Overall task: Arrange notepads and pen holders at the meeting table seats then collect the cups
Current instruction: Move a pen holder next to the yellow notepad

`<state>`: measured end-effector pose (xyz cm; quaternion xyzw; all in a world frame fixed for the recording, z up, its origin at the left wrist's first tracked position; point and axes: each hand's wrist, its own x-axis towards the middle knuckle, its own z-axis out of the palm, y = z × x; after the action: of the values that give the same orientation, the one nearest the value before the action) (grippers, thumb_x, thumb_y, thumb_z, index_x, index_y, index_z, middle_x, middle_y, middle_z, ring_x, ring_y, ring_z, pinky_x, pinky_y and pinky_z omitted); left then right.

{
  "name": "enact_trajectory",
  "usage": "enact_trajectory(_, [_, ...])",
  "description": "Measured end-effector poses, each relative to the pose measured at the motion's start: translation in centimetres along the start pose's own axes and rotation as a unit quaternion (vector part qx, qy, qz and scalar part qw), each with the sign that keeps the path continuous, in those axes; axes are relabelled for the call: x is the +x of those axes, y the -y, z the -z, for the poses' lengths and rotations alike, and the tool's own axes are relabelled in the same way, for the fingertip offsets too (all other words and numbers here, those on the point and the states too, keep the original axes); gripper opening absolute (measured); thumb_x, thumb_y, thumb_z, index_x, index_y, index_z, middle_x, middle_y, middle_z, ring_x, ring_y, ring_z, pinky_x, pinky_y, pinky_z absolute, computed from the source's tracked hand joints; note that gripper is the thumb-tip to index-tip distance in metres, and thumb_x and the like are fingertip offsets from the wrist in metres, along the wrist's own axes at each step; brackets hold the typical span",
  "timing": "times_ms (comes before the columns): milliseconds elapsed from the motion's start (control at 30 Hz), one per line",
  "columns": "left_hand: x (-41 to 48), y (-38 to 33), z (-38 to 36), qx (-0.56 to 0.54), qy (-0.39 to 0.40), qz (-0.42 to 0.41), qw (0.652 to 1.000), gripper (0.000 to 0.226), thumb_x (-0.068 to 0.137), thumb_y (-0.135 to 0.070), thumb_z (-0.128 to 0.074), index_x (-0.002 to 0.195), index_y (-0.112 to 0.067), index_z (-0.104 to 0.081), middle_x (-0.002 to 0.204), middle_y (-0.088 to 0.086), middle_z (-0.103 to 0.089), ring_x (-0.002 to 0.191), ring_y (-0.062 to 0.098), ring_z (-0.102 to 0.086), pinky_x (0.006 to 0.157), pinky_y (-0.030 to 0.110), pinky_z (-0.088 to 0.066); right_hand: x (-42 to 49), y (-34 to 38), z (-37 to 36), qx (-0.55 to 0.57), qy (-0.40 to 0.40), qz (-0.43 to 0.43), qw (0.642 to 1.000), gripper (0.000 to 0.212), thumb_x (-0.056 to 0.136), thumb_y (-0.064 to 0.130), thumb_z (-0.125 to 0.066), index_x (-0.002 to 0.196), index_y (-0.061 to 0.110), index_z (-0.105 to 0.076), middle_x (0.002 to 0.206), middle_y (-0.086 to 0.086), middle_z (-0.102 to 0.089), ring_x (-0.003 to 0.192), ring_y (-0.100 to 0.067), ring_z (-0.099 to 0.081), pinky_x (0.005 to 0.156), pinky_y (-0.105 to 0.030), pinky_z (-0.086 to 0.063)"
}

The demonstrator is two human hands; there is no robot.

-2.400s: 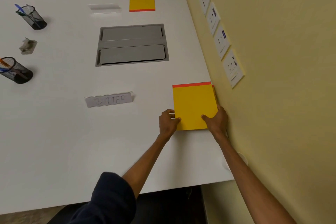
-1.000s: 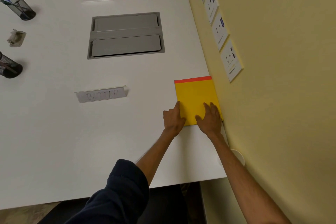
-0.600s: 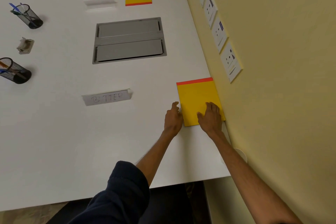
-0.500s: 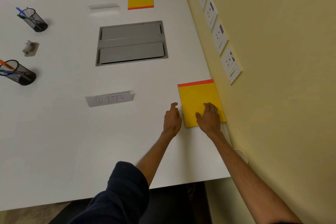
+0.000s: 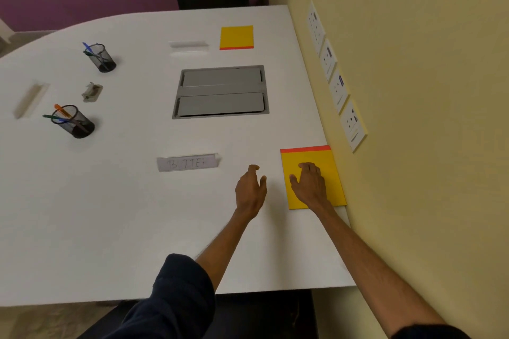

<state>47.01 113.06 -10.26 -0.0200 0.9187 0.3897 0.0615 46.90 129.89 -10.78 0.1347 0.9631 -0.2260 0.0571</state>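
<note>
2 black mesh pen holders stand on the left part of the white table [image 5: 115, 201]. The far pen holder [image 5: 102, 59] has a blue pen in it, and the near pen holder [image 5: 74, 122] has orange, green and blue pens leaning out. Between them lies a small crumpled thing [image 5: 92, 91] that I cannot make out. A grey hatch [image 5: 221, 91] with 2 lids is sunk into the middle of the table. A clear name plate [image 5: 188, 163] with scrawled letters lies nearer to me, left of my hands, and another name plate [image 5: 188, 47] lies beyond the hatch beside the far notepad [image 5: 237, 36]. On my right the yellow wall [image 5: 413, 91] carries 4 socket plates [image 5: 353, 126] and runs close along the table edge, hemming in that side.

The near notepad [image 5: 333, 173] lies flat at the table's right edge, just beside the wall. Its long axis runs away from me, roughly along the wall, with its orange strip at the far end. The far notepad has its strip on the side nearest me.

My right hand [image 5: 309, 184] rests palm down on the near notepad, fingers straight and close together, thumb out to the left. My left hand [image 5: 250, 190] is over bare table just left of the pad, apart from it, fingers loosely spread and holding nothing. I cannot tell whether it touches the table.
</note>
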Motion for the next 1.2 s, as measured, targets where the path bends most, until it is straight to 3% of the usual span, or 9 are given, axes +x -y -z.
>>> enact_trajectory(133, [0.0, 0.8, 3.4, 0.037, -0.054, 0.011, 0.998, 0.035, 0.099, -0.03, -0.049, 0.129, -0.011, -0.05, 0.116, 0.01, -0.068, 0.11, 0.027, -0.063, 0.09, 0.039, -0.049, 0.6, 2.9, 1.0, -0.035, 0.005, 0.063, 0.997, 0.051, 0.099, 0.035, -0.049, 0.14, 0.006, -0.044, 0.142, -0.011, -0.046, 0.134, -0.028, -0.04, 0.102, -0.041, -0.041])
enact_trajectory(300, [-1.6, 2.2, 7.7, 0.07, -0.1, 0.022, 0.992, 0.035, 0.099, -0.037, -0.048, 0.124, -0.014, -0.056, 0.1, 0.01, -0.073, 0.096, 0.029, -0.067, 0.093, 0.041, -0.049, 0.2, 7.7, 1.6, 0.006, 0.015, 0.102, 0.995, 0.048, 0.099, 0.033, -0.049, 0.139, 0.007, -0.045, 0.144, -0.01, -0.044, 0.134, -0.027, -0.04, 0.105, -0.041, -0.041])
enact_trajectory(400, [-2.7, 3.4, 10.1, 0.085, -0.101, 0.034, 0.991, 0.039, 0.099, -0.039, -0.047, 0.127, -0.013, -0.056, 0.122, 0.011, -0.066, 0.105, 0.03, -0.064, 0.1, 0.043, -0.045, -0.9, 10.5, 1.6, 0.007, 0.023, 0.131, 0.991, 0.047, 0.1, 0.034, -0.047, 0.139, 0.008, -0.045, 0.145, -0.01, -0.043, 0.136, -0.026, -0.039, 0.107, -0.041, -0.04])
enact_trajectory(533, [-4.0, 4.8, 14.6, 0.083, -0.138, 0.057, 0.985, 0.046, 0.099, -0.041, -0.047, 0.133, -0.011, -0.052, 0.149, 0.015, -0.041, 0.13, 0.036, -0.047, 0.108, 0.045, -0.041, -2.9, 14.8, 2.2, -0.007, 0.032, 0.179, 0.983, 0.047, 0.102, 0.036, -0.043, 0.141, 0.009, -0.042, 0.146, -0.009, -0.042, 0.137, -0.025, -0.037, 0.109, -0.041, -0.036])
enact_trajectory(667, [-5.3, 6.3, 19.6, 0.106, -0.148, 0.032, 0.983, 0.055, 0.101, -0.043, -0.041, 0.142, -0.007, -0.043, 0.152, 0.014, -0.038, 0.147, 0.029, -0.024, 0.116, 0.045, -0.031, -5.0, 19.2, 3.3, -0.022, 0.024, 0.213, 0.977, 0.05, 0.103, 0.037, -0.04, 0.143, 0.008, -0.04, 0.149, -0.009, -0.039, 0.139, -0.025, -0.034, 0.111, -0.042, -0.034])
enact_trajectory(867, [-9.8, 9.6, 27.4, 0.112, -0.176, 0.023, 0.978, 0.06, 0.101, -0.049, -0.037, 0.146, -0.01, -0.038, 0.156, 0.012, -0.032, 0.149, 0.026, -0.017, 0.118, 0.048, -0.025, -10.9, 26.8, 2.8, -0.022, 0.021, 0.234, 0.972, 0.055, 0.103, 0.04, -0.036, 0.148, 0.008, -0.034, 0.159, -0.011, -0.025, 0.147, -0.027, -0.022, 0.116, -0.046, -0.026])
enact_trajectory(1200, [-21.2, 20.4, 39.5, 0.097, -0.204, 0.073, 0.972, 0.063, 0.1, -0.054, -0.032, 0.148, -0.014, -0.034, 0.151, 0.006, -0.041, 0.142, 0.023, -0.034, 0.119, 0.05, -0.019, -22.3, 39.0, -3.4, 0.009, 0.045, 0.279, 0.959, 0.054, 0.104, 0.039, -0.035, 0.148, 0.008, -0.035, 0.158, -0.01, -0.026, 0.148, -0.024, -0.019, 0.117, -0.047, -0.024])
